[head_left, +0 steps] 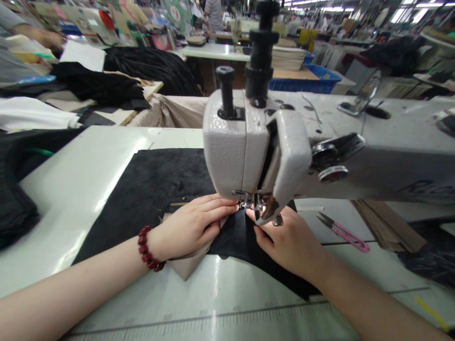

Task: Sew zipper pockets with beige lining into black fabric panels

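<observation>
A piece of black leather-like material (142, 189) lies flat on the sewing table, passing under the needle of a white sewing machine (227, 142). My left hand (194, 225) rests on it with fingers stretched toward the presser foot (245, 203). Beside that hand, a brass zipper (177, 204) is set into the black piece, and a beige fabric flap (186, 267) sticks out below the palm. Right of the foot, my right hand (287, 237) presses the material down, its fingertips partly hidden by the machine head. A dark red bead bracelet (148, 248) circles my left wrist.
Pink-handled thread snips (344, 232) lie to the right, near stacked brown strips (391, 227). A printed ruler scale (213, 318) runs along the table's front. Dark material (16, 189) hangs at the left. Behind stand a blue crate (302, 85) and another person's arm (33, 35).
</observation>
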The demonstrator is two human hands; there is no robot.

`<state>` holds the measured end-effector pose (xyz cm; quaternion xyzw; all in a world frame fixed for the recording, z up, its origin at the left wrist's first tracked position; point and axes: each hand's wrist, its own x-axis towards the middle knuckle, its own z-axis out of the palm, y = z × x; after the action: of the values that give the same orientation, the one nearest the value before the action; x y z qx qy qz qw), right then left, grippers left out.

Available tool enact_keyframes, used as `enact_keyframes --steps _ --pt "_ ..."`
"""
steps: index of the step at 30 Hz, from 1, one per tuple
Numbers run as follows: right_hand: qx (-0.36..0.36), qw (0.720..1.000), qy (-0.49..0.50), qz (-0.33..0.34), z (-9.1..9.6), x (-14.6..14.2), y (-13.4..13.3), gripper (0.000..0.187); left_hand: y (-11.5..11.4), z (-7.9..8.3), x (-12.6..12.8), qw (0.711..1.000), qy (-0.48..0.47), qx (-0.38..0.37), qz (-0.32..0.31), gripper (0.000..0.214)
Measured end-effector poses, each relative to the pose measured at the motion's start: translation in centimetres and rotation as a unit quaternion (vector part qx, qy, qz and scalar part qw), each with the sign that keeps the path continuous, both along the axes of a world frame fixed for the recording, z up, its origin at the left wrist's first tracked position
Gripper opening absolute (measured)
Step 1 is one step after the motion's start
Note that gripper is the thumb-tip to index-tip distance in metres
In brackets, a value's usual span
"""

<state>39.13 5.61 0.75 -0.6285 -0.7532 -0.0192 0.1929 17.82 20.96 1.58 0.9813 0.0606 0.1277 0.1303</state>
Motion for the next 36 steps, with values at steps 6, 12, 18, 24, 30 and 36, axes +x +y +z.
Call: enact_keyframes --steps 6,12,18,24,30,36 --pt "0.012 1.0 0.008 0.003 -0.2 0.0 0.0 0.024 0.1 -0.2 0.1 1.0 0.005 0.001 0.002 0.038" --pt "-0.003 1.0 0.021 0.002 -0.2 0.0 0.2 0.024 0.2 -0.3 0.0 1.0 -0.003 0.003 0.005 0.041" --pt "-0.014 1.0 0.009 0.002 -0.1 0.1 0.3 0.022 0.3 0.2 0.2 1.0 0.01 -0.016 0.001 0.039" --pt "0.011 0.999 -0.045 -0.009 1.3 0.7 0.2 0.022 4.0 1.1 -2.8 0.994 0.04 -0.009 0.1 0.042" --pt "-0.076 0.997 -0.011 -0.021 4.6 1.6 -2.3 0.028 -3.3 0.6 -8.1 0.947 0.133 0.132 0.26 0.063" --pt "-0.16 0.976 0.15 -0.007 3.7 2.1 -8.1 0.049 -15.4 -0.9 -7.0 0.964 0.034 0.116 0.235 0.056"
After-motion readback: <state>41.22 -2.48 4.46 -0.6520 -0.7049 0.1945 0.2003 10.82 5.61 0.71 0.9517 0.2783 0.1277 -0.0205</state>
